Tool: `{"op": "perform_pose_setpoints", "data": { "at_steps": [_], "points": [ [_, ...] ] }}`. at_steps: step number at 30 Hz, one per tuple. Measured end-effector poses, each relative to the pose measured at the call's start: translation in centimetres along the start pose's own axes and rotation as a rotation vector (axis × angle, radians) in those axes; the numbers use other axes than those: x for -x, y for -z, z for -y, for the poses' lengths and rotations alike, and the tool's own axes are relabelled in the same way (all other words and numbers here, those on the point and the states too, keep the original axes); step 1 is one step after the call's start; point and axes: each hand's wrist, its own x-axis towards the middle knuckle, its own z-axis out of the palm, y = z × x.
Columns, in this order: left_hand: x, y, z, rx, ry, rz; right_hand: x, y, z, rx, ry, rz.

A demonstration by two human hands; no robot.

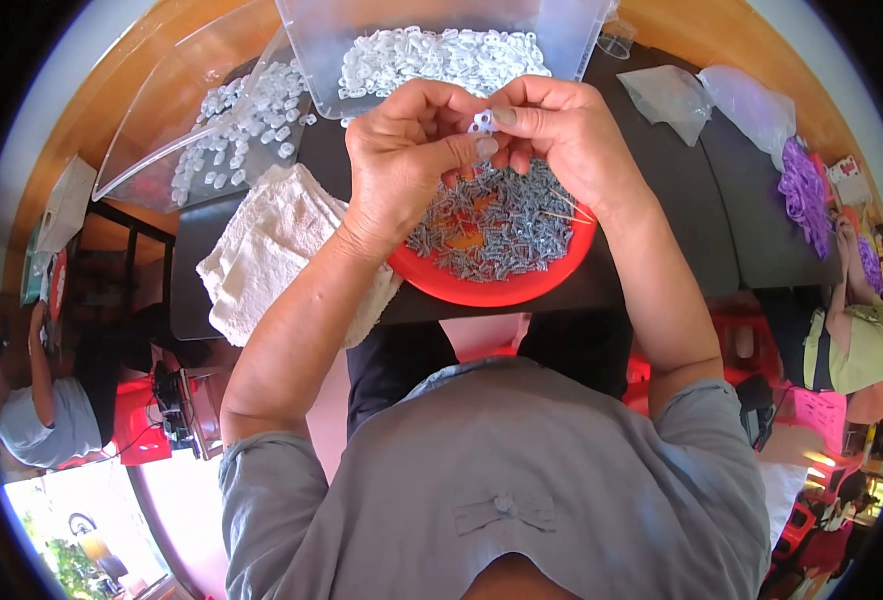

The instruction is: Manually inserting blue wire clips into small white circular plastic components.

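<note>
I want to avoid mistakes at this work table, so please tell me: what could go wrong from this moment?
1. Both hands pinch one small white plastic piece above the red bowl. If the left hand or right hand slips, the piece could fall among the grey screws and be slow to find.
2. The bowl seems to overhang the dark table edge near the person; a forearm bump might tip it and spill screws.

Bowl [491, 285] of screws [496, 225] sits on table [661, 200] centre; towel [271, 250] to its left, two tubs [441, 40] of clips [441, 58] behind, bags [706, 100] at the right.
</note>
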Motion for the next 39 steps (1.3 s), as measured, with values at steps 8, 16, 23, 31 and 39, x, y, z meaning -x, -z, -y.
{"op": "perform_pose_setpoints", "data": {
  "at_steps": [8, 16, 23, 31, 39],
  "points": [
    [-0.4, 0.5, -0.5, -0.084, 0.009, 0.024, -0.1, -0.3, -0.2, 0.059, 0.016, -0.027],
    [-0.2, 0.5, -0.7, -0.092, 0.062, 0.026, 0.0, -0.4, -0.6, 0.129, 0.045, -0.009],
    [-0.2, -0.3, -0.3, -0.151, -0.100, 0.037, 0.1, -0.1, -0.2, 0.105, 0.070, -0.016],
    [0.3, 0.3, 0.2, -0.279, -0.186, 0.096, 0.5, -0.5, 0.2, 0.089, 0.021, 0.003],
    [0.7, 0.2, -0.6, -0.456, -0.332, 0.131, 1.0, -0.4, 0.5, -0.006, -0.070, 0.089]
  ]
}}
